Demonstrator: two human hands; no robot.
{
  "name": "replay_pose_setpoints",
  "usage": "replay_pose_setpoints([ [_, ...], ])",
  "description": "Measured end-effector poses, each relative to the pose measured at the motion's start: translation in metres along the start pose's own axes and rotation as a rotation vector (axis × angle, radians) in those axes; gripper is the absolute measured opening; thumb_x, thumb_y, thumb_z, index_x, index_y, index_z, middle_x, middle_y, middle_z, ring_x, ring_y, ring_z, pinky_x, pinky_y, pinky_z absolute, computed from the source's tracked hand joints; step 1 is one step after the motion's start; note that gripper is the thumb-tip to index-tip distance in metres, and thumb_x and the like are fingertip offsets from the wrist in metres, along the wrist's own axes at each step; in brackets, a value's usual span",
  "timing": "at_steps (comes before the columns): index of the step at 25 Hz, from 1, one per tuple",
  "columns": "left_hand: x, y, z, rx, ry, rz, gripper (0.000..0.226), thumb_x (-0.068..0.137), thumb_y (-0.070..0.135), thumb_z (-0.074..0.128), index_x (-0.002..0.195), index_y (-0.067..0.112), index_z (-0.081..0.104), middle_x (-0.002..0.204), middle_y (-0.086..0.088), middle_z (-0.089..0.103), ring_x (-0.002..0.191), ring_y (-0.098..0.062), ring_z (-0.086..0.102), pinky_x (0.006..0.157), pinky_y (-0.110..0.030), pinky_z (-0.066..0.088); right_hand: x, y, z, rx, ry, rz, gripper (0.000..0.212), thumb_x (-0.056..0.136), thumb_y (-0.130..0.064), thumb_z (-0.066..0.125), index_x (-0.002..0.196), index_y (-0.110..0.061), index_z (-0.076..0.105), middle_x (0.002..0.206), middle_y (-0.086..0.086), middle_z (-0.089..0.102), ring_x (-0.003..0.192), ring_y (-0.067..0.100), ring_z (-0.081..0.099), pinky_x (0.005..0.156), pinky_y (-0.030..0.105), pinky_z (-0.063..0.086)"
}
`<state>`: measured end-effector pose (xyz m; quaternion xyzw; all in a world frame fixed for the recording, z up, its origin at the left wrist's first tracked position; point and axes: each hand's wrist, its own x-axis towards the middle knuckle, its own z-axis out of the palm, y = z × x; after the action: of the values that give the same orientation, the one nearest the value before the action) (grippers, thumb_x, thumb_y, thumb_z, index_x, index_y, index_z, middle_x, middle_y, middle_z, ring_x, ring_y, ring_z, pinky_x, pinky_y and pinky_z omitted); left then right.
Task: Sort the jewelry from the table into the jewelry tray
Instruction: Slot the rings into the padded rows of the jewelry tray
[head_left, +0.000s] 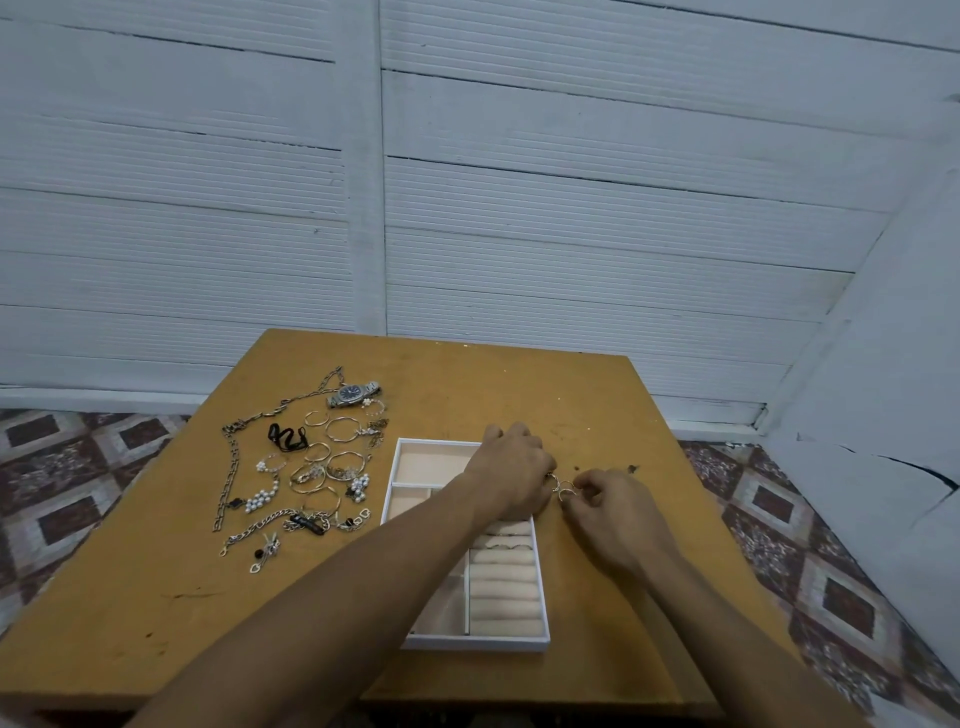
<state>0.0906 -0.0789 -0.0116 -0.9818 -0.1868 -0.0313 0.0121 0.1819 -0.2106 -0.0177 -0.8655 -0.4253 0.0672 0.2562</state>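
left hand (511, 470) over tray (478, 644), jewelry (306, 467) beside

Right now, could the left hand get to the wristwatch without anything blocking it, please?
Probably yes. The left hand sits over the tray, and mostly bare table lies between it and the wristwatch; it must first release the rings it pinches.

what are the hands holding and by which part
Small silver rings, pinched at their bands between the fingertips of the left hand and the right hand, beside the tray. Exact finger placement cannot be told.
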Motion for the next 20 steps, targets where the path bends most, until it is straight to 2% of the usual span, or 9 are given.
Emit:
replay_pose_setpoints([
  [2, 0.002, 0.001, 0.002, 0.001, 0.007, -0.006, 0.033, 0.095, 0.037, 0.042, 0.11, 0.019, 0.065, 0.116, -0.005, 0.06, 0.118, -0.025, 0.04, 0.091, -0.044, 0.028, 0.001, 0.0, 0.002, -0.011, 0.003, -0.004, 0.021, 0.086, -0.035, 0.06, 0.095, -0.019, 0.071, 0.087, -0.003, 0.064, 0.078, 0.014, 0.058, 0.07, 0.035, 0.051],
  [5, 0.005, 0.002, 0.002, -0.024, 0.006, -0.014, 0.033, 0.094, 0.037, 0.044, 0.115, 0.02, 0.064, 0.116, -0.004, 0.06, 0.119, -0.024, 0.04, 0.091, -0.043, 0.027, 0.003, 0.003, 0.004, -0.02, 0.015, -0.014, 0.015, 0.085, -0.036, 0.062, 0.091, -0.023, 0.067, 0.092, -0.002, 0.061, 0.084, 0.016, 0.056, 0.071, 0.034, 0.047],
  [8, 0.007, 0.003, 0.001, -0.087, 0.025, -0.019, 0.027, 0.092, 0.033, 0.048, 0.11, 0.018, 0.061, 0.113, -0.003, 0.062, 0.116, -0.023, 0.041, 0.089, -0.042, 0.026, 0.001, 0.003, 0.004, 0.066, 0.036, -0.03, 0.007, 0.083, -0.023, 0.065, 0.082, -0.022, 0.059, 0.082, -0.004, 0.061, 0.077, 0.016, 0.055, 0.067, 0.037, 0.049],
  [13, 0.004, 0.007, -0.004, -0.171, 0.065, -0.022, 0.01, 0.09, 0.022, 0.053, 0.097, 0.022, 0.06, 0.1, 0.0, 0.068, 0.106, -0.022, 0.046, 0.087, -0.039, 0.026, -0.003, 0.005, -0.001, 0.175, 0.08, -0.035, 0.01, 0.086, -0.012, 0.065, 0.08, -0.018, 0.061, 0.073, -0.004, 0.063, 0.07, 0.012, 0.057, 0.062, 0.029, 0.046],
  [17, -0.001, 0.003, -0.015, -0.221, 0.09, -0.046, 0.013, 0.089, 0.03, 0.059, 0.1, 0.026, 0.064, 0.1, 0.002, 0.07, 0.108, -0.019, 0.049, 0.09, -0.038, 0.025, -0.005, 0.003, -0.013, 0.264, 0.086, 0.011, 0.008, 0.085, -0.013, 0.068, 0.082, -0.019, 0.063, 0.069, -0.004, 0.063, 0.067, 0.008, 0.058, 0.057, 0.019, 0.042],
  [20, -0.011, -0.004, -0.027, -0.301, 0.136, -0.061, 0.017, 0.087, 0.036, 0.063, 0.101, 0.026, 0.065, 0.101, 0.005, 0.071, 0.106, -0.016, 0.053, 0.091, -0.036, 0.025, -0.008, -0.001, -0.018, 0.357, 0.062, 0.067, 0.011, 0.082, -0.012, 0.072, 0.078, -0.02, 0.067, 0.071, -0.001, 0.066, 0.068, 0.013, 0.062, 0.061, 0.023, 0.048],
])
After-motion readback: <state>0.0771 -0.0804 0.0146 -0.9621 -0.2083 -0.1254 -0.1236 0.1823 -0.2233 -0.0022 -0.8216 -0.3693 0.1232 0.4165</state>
